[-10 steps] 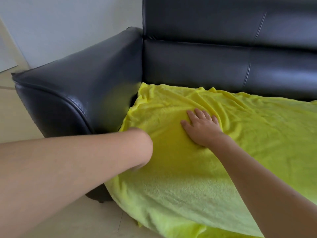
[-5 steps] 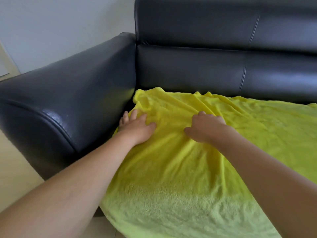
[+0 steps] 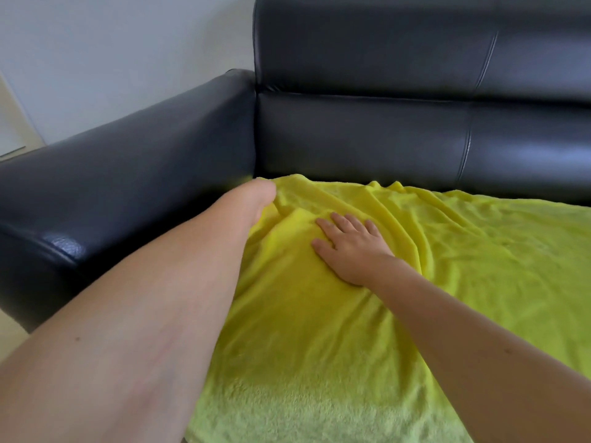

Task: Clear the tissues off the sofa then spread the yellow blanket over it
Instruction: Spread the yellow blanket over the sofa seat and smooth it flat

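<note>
On the seat of the black leather sofa (image 3: pixel 383 139) the yellow blanket (image 3: pixel 335 330) lies spread, its long run going from the left armrest (image 3: pixel 128 174) off past the right edge of the view. Its far edge stops just short of the backrest, rumpled in soft ridges that fan out from the back left corner, and its near edge hangs over the front of the seat toward the camera. The right hand (image 3: pixel 348 247) rests flat on the cloth with its fingers (image 3: pixel 343 220) straight and slightly spread, pointing toward that corner. The left hand (image 3: pixel 256 199) reaches into the corner where armrest and backrest meet; its fingers are hidden behind the wrist and a fold of blanket, so I cannot tell whether they grip the cloth or merely push it, though they seem tucked into it. The armrest walls in the blanket's left side, the backrest its far side. To the right the blanket lies flatter. A pale wall (image 3: pixel 112 59) stands behind the armrest.
</note>
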Motion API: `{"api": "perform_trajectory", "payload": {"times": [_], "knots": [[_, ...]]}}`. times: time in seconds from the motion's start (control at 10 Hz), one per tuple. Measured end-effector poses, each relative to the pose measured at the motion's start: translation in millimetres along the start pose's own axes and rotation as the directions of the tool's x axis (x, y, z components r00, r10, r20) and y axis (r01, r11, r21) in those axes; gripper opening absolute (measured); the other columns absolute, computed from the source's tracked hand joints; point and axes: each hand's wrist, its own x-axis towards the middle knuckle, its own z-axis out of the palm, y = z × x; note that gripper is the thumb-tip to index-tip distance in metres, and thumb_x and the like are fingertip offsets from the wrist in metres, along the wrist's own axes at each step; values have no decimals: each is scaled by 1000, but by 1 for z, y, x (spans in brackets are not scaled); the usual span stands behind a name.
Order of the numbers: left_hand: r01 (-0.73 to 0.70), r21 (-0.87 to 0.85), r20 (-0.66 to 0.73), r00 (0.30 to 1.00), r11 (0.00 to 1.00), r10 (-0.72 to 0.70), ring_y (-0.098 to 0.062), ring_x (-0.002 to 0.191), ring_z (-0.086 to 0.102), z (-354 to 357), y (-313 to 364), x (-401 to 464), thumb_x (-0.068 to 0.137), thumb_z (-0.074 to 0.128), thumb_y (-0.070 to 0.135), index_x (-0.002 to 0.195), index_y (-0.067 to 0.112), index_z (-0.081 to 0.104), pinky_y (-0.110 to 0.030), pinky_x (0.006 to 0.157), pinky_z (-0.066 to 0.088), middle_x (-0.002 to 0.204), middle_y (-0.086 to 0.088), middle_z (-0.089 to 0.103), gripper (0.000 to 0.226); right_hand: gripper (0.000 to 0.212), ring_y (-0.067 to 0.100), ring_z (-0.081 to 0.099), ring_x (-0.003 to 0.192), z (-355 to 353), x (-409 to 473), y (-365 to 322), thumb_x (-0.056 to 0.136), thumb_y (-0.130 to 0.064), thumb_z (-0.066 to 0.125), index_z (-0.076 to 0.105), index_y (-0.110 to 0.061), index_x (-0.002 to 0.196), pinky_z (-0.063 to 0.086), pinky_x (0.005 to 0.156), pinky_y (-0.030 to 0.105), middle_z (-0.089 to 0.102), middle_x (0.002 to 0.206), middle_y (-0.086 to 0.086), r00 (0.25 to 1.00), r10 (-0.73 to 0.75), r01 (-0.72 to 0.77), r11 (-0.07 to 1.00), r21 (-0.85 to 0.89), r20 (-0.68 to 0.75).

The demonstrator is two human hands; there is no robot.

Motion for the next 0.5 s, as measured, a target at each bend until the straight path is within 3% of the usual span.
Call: {"api": "perform_trajectory", "payload": {"times": [0.1,0.2,0.3,0.4,0.5], "knots": [[-27,-165,-122,992,986,7,-37,124,53,-2,13,-15,93,44,14,137,4,50,-48,105,43,139,-15,53,45,65,19,0,150,2,0,0,96,-63,12,7,-36,155,-1,120,49,2,164,-5,1000,-2,2,1000,11,-18],[-185,247,-289,923,951,255,-37,125,50,2,16,-27,96,43,10,141,8,34,-42,99,42,139,-16,49,46,65,19,0,150,3,1,2,95,-64,11,8,-36,154,-1,120,49,3,164,-5,1000,-7,7,1000,20,-26],[-187,708,-217,860,681,462,-35,118,54,8,8,-23,94,43,12,129,10,53,-42,87,45,131,-13,55,36,65,19,0,150,3,1,1,96,-64,11,7,-36,155,-1,120,49,3,164,-5,1000,-9,10,1000,15,-21],[-94,906,-163,822,412,546,-32,121,48,9,3,-18,96,41,16,134,11,54,-41,94,40,133,-11,48,40,65,20,-1,150,3,1,1,96,-63,11,7,-36,155,-2,120,49,2,164,-4,1000,-5,6,1000,20,-23],[58,991,-124,765,124,632,-25,119,41,9,-10,-14,99,37,22,135,17,54,-38,97,33,130,-5,41,40,65,20,0,150,3,1,1,95,-64,11,8,-36,154,-2,120,49,3,164,-4,1000,-10,10,1000,29,-26]]}}
